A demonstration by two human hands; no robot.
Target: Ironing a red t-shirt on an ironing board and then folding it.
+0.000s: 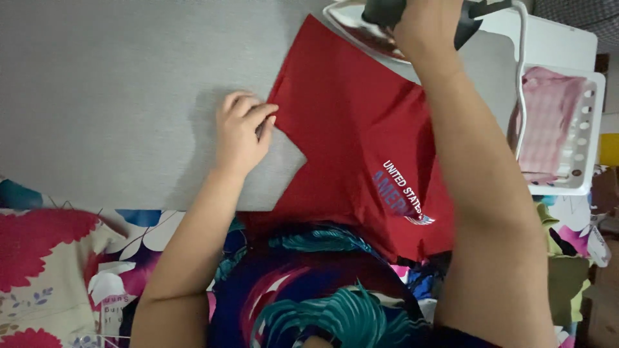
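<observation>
Head view: red T-shirt (354, 129) lies spread on the grey ironing board (116, 84), centre of frame, hem hanging off the near edge. Left hand (240, 132), centre-left, pinches the sleeve edge flat. Right hand (429, 22), top centre, is clenched on the iron (361, 26) handle, soleplate over the shirt's top corner. Pink cloth (548, 116) sits in the white tray (596, 116) at right.

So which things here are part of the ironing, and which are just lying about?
In use:
red shirt
iron in right hand
left hand pinching the shirt's edge
grey board

Lying about:
white basket with pink cloth
floral fabric
</observation>
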